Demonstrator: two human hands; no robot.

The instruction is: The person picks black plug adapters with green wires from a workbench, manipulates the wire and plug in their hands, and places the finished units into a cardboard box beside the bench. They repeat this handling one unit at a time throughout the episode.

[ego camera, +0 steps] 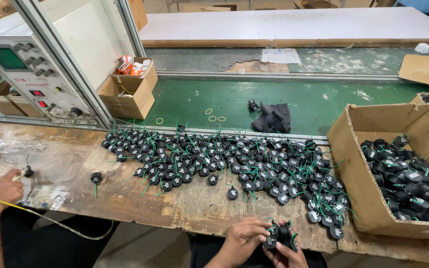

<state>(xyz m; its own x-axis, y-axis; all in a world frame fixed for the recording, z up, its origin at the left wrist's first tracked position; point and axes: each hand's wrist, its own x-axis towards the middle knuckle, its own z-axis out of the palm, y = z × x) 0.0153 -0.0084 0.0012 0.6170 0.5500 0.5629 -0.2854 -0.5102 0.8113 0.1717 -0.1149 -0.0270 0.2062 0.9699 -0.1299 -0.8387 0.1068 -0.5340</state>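
We gather small black round components at the bench edge

The long worn wooden workbench (75, 164) carries a wide heap of black round plastic parts with thin green wire leads (234, 161), beside an open brown cardboard box (353, 164) filled with more; at the near edge our left hand (242, 240) and right hand (286, 255) close together around a small cluster of the same black parts (280, 234). They look light, hard and smooth, best pinched by the body since the leads bend; our fingers hide their number, and the frame cuts off our right hand, and a co-worker's hand (6, 188) sits far left
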